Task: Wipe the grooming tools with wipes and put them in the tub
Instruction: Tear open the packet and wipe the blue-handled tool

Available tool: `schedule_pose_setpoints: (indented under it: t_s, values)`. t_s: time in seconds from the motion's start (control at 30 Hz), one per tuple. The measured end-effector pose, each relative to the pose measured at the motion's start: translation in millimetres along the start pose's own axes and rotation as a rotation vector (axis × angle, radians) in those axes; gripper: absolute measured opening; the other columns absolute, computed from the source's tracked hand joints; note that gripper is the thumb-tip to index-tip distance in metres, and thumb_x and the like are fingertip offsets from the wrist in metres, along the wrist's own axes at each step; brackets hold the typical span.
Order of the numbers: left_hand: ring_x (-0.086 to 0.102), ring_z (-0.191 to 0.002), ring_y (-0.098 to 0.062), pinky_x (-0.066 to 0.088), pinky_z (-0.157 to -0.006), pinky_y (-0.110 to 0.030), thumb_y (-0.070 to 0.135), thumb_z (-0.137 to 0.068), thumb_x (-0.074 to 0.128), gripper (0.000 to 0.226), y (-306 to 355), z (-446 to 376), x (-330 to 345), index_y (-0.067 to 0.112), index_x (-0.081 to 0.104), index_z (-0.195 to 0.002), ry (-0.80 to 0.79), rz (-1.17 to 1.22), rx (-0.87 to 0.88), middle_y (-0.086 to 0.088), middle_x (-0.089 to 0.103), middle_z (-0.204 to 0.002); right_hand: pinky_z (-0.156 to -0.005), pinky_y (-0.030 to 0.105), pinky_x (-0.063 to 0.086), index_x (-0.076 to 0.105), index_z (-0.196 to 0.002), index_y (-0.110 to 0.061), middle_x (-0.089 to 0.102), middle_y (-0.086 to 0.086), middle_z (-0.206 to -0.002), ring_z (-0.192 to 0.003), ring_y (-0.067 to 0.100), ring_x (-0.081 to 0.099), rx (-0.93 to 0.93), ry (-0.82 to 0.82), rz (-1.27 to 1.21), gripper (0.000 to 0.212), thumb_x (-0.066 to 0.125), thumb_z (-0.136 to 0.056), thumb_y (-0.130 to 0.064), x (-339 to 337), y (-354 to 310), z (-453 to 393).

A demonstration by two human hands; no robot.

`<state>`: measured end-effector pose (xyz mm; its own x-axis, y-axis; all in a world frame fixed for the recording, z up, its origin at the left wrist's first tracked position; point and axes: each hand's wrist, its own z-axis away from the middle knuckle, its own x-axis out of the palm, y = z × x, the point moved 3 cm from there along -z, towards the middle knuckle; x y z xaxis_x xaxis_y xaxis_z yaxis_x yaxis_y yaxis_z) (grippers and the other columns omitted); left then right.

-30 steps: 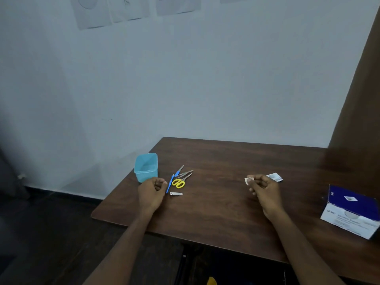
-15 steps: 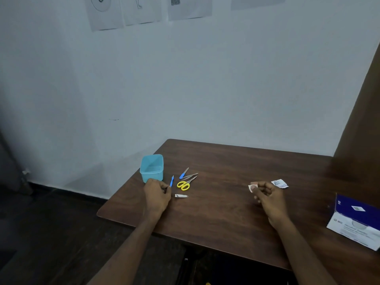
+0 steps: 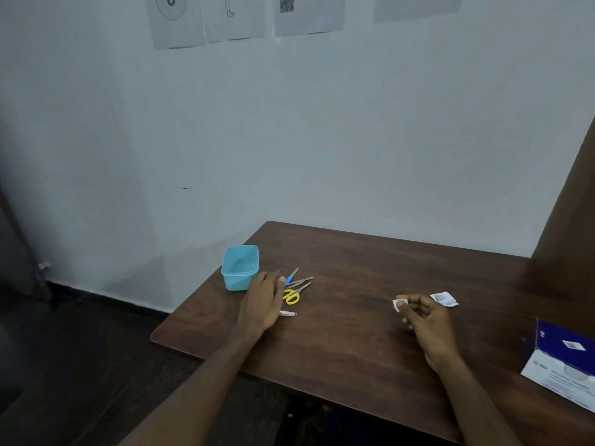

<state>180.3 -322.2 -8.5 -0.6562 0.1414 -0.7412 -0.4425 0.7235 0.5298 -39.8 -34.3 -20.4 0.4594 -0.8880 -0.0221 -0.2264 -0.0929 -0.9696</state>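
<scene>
The left hand (image 3: 262,300) has slid from the worktop edge onto the blue-handled tool (image 3: 291,277) beside the light-blue plastic tub (image 3: 240,268), fingers seemingly closing on it, while the right hand (image 3: 421,317) still pinches a small white wipe (image 3: 396,304), so wiping comes next.

Only the person's two arms and hands are in view, entering from the bottom edge of the head view. Both forearms are bare up to where the picture cuts them off; no sleeve or cuff shows on either one. The left hand (image 3: 262,300) is bare, with no glove, and its thumbnail is short and pale. The right hand (image 3: 425,320) is bare as well, with a short, pale thumbnail visible. The wrists carry no watch, band or bracelet, and the visible fingers carry no ring. The rest of the body lies outside the picture.
</scene>
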Motion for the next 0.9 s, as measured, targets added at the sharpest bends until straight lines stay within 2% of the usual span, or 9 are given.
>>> schedule_pose_setpoints:
  t_s: [0.07,0.13,0.23,0.47,0.57,0.7,0.8,0.83,0.9]
  values:
    - [0.043,-0.148,-0.022,0.037,-0.118,-0.034,0.051,-0.112,0.039,0.055,8.5,-6.1,8.1,0.017,0.051,-0.154,-0.126,0.049,0.004,-0.002,0.051,-0.156,-0.058,0.022,0.048,0.077,-0.098,-0.013,0.076,0.005,-0.083,-0.062,0.012,0.058,-0.004,0.001,-0.005,0.005,0.076,-0.095,-0.008,0.6,-0.3,0.3]
    - [0.018,-0.163,-0.02,0.018,-0.131,-0.037,0.056,-0.111,0.036,0.072,17.0,-10.8,20.1,0.014,0.023,-0.169,-0.294,-0.02,-0.001,0.0,0.023,-0.176,-0.056,0.02,0.049,0.077,-0.098,-0.012,0.076,0.006,-0.083,-0.06,0.009,0.059,-0.001,-0.001,-0.01,0.006,0.076,-0.095,-0.008,0.6,-1.2,-1.4]
    - [0.004,-0.166,-0.018,0.006,-0.133,-0.038,0.049,-0.115,0.027,0.07,31.1,-12.6,37.5,0.01,0.008,-0.17,-0.414,-0.137,0.021,-0.005,0.006,-0.179,-0.052,0.015,0.047,0.077,-0.098,-0.011,0.075,0.003,-0.08,-0.056,0.004,0.057,-0.001,-0.007,-0.021,0.006,0.075,-0.096,-0.006,0.8,0.7,-5.3]
    - [-0.004,-0.166,-0.021,0.003,-0.133,-0.038,0.048,-0.115,0.025,0.072,84.8,-15.7,77.1,0.004,0.007,-0.169,-0.452,-0.162,0.072,-0.013,0.001,-0.178,-0.053,0.015,0.046,0.077,-0.097,-0.011,0.074,0.0,-0.078,-0.056,0.003,0.058,0.002,0.0,-0.032,0.006,0.075,-0.096,-0.005,0.8,3.9,-5.0]
    - [-0.002,-0.166,-0.02,0.003,-0.133,-0.04,0.054,-0.113,0.026,0.074,96.7,-20.6,78.1,0.008,0.011,-0.17,-0.475,-0.066,0.036,-0.009,0.004,-0.179,-0.054,0.015,0.047,0.078,-0.096,-0.012,0.075,0.001,-0.078,-0.059,0.005,0.059,0.002,-0.002,-0.031,0.006,0.076,-0.095,-0.007,0.9,3.2,-5.7]
    - [0.011,-0.165,-0.019,0.007,-0.132,-0.043,0.054,-0.112,0.035,0.068,85.4,-28.6,39.9,0.016,0.027,-0.168,-0.276,0.023,0.044,-0.002,0.02,-0.177,-0.055,0.015,0.048,0.079,-0.096,-0.013,0.079,0.003,-0.082,-0.063,0.004,0.062,-0.011,-0.012,-0.005,0.006,0.077,-0.094,-0.008,2.5,1.6,-6.4]
    - [0.035,-0.157,-0.03,0.026,-0.129,-0.052,0.05,-0.106,0.052,0.062,49.2,-34.6,-6.2,0.01,0.05,-0.154,0.088,-0.285,0.054,-0.011,0.044,-0.166,-0.056,0.016,0.049,0.08,-0.096,-0.014,0.079,0.005,-0.083,-0.063,0.006,0.064,-0.013,-0.03,0.016,0.006,0.079,-0.093,-0.009,1.7,2.9,-10.9]
    - [0.038,-0.155,-0.034,0.027,-0.127,-0.056,0.053,-0.103,0.054,0.063,34.7,-36.9,-21.3,0.009,0.054,-0.149,0.142,-0.409,-0.017,-0.015,0.047,-0.163,-0.057,0.017,0.049,0.08,-0.096,-0.015,0.079,0.005,-0.083,-0.063,0.007,0.064,-0.017,-0.037,0.032,0.005,0.079,-0.093,-0.011,1.3,2.9,-12.9]
    - [0.029,-0.157,-0.043,0.018,-0.126,-0.064,0.063,-0.1,0.053,0.074,7.9,-35.4,-45.2,0.01,0.049,-0.151,0.075,-0.574,-0.245,-0.021,0.039,-0.166,-0.056,0.017,0.049,0.081,-0.095,-0.017,0.079,0.005,-0.082,-0.063,0.007,0.064,-0.014,-0.043,0.047,0.005,0.08,-0.092,-0.013,0.5,5.5,-13.4]
